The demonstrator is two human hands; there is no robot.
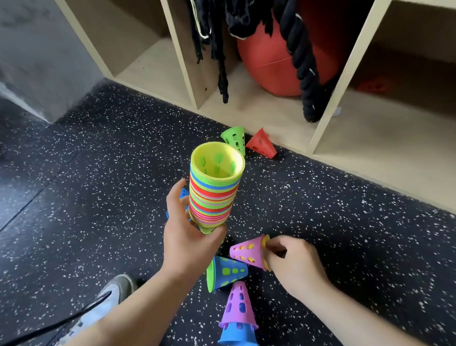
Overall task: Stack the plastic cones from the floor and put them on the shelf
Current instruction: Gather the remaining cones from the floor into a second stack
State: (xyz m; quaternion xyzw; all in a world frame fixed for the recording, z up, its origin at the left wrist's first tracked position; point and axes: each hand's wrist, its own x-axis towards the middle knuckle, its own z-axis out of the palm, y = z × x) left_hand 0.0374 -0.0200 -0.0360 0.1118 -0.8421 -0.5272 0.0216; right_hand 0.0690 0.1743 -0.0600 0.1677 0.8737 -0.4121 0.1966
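At frame centre, a tall multicoloured stack of plastic cones [214, 187] is gripped by the left hand [189, 238]; lower right of it, a pink perforated plastic cone [248, 251] is pinched by the right hand [292, 260].

stack [213, 198] rainbow-striped | cone [245, 252] pink, yellow-dotted | floor [87, 197] black, white-speckled | ball [265, 69] red

It looked like a gym storeroom: speckled black rubber floor [98, 169], a plywood cubby shelf [183, 75] holding a red exercise ball [270, 60] and thick black rope [297, 44], with small plastic cones [261, 144] scattered below.
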